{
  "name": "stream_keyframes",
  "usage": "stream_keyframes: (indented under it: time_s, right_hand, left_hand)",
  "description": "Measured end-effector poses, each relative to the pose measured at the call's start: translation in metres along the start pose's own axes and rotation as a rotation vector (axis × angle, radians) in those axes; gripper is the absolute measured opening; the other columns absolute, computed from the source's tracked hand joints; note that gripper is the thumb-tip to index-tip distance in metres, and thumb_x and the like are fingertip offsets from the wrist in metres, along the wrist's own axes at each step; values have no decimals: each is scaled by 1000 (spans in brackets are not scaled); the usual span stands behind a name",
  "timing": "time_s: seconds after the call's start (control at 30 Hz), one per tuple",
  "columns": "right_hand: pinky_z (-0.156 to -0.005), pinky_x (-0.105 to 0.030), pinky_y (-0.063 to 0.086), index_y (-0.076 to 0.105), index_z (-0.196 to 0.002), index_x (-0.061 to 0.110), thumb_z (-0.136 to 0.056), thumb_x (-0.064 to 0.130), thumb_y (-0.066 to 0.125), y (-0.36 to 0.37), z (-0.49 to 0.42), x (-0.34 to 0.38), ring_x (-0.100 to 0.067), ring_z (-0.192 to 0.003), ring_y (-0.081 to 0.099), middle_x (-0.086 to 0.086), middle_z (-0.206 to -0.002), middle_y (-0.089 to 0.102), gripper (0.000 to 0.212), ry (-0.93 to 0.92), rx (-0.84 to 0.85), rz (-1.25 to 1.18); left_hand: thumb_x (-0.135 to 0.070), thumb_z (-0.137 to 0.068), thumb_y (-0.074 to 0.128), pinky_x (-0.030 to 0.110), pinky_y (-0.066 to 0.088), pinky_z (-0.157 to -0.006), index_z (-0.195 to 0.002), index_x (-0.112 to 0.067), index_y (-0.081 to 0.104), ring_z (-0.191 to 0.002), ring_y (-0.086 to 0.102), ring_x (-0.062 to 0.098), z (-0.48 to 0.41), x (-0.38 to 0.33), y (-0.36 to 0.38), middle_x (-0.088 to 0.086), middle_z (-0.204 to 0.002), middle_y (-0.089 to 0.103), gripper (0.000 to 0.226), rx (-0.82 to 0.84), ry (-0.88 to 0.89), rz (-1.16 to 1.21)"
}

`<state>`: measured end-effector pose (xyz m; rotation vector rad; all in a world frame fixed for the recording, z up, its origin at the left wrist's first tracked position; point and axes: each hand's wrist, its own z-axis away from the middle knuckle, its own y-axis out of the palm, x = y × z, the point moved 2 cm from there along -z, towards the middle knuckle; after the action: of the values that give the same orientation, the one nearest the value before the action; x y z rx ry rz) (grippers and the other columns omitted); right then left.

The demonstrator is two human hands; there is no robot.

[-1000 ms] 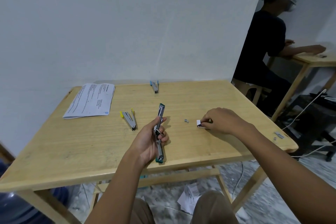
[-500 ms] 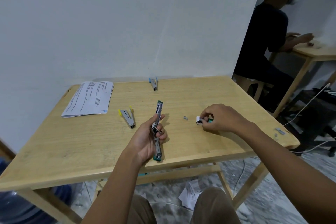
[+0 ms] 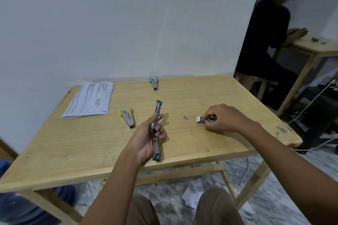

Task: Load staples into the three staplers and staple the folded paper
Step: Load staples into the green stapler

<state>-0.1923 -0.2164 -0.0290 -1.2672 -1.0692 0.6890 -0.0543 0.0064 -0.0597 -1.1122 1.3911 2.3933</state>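
My left hand [image 3: 146,137] grips the opened green stapler [image 3: 158,108] over the counter [image 3: 201,93], right fingers [image 3: 206,122] pinching the staple box [image 3: 199,120] beside it (draw one strip out level, I'd say), loose staples [image 3: 185,117] between, yellow stapler [image 3: 128,118], blue stapler [image 3: 154,84] and folded paper [image 3: 91,99] apart, blocking nothing.

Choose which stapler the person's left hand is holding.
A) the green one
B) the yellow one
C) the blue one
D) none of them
A: the left hand holds the green stapler, opened out, while the yellow stapler and the blue stapler lie on the table; the right hand pinches the staple box.
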Motion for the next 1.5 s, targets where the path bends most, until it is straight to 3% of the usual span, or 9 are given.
stream_keyframes:
  time_s: [0.13,0.27,0.57,0.7,0.83,1.0,1.17,1.27,1.5]
  right_hand:
    - [-62,-27,47,75,-99,35,-90,41,56,0,-2,2,-10,-83,62,24,-92,59,22,-4,43,90]
    - [-66,-31,52,76,-99,37,-90,44,58,-2,-8,4,-11,-83,65,20,-97,69,21,21,102,79]
    - [-61,-28,41,70,-90,29,-93,42,52,-7,-11,11,-12,-85,62,14,-98,67,22,-6,108,234]
    - [-63,-24,39,63,-93,31,-98,41,51,-15,-5,6,-2,-83,56,20,-99,55,17,28,2,-19]
    - [-76,-27,50,61,-95,29,-99,33,52,-15,2,2,-5,-88,59,15,-99,62,11,72,-115,-301]
    - [-67,-15,48,64,-87,27,-91,17,66,-8,7,16,-6,-72,60,6,-84,68,11,78,-293,-547]
    - [-73,-18,56,70,-108,18,-90,19,72,3,4,49,-3,-77,71,2,-89,75,18,54,-245,-803]
    - [-83,-29,58,74,-103,19,-86,17,75,9,-2,77,-10,-86,75,1,-88,79,17,32,-212,-1001]
    - [-78,-18,53,75,-88,33,-86,18,76,17,-21,117,-2,-83,72,14,-82,77,16,-42,-239,-933]
  left_hand:
    - [-29,-98,55,22,35,-43,-112,-9,59,-44,36,10,0,0,-1,-2,-57,40,24,-1,1,-11]
    - [-29,-98,54,22,34,-43,-111,-9,59,-44,36,10,0,0,-1,-2,-57,40,24,-3,-1,-3]
    - [-29,-98,55,22,36,-43,-114,-9,58,-45,35,10,1,0,-1,-2,-58,40,25,-3,1,12]
    - [-28,-98,55,22,36,-42,-114,-9,58,-46,34,10,-1,0,-2,-2,-58,39,26,-4,3,9]
    - [-29,-98,56,22,35,-43,-116,-9,59,-47,33,10,-1,0,-1,-2,-58,39,27,-4,8,-16]
    - [-30,-97,56,22,33,-45,-115,-10,59,-47,34,10,0,0,-2,-2,-60,38,27,-3,1,-32]
    - [-28,-98,55,22,33,-44,-113,-8,59,-46,34,10,0,0,-1,-1,-61,37,25,-9,-10,-9]
    - [-26,-99,53,23,31,-46,-116,-7,57,-46,33,11,-1,0,0,-1,-61,37,26,-12,-18,9]
    - [-25,-100,47,25,27,-47,-92,-9,62,-47,32,13,-2,1,1,1,-59,37,24,26,-58,49]
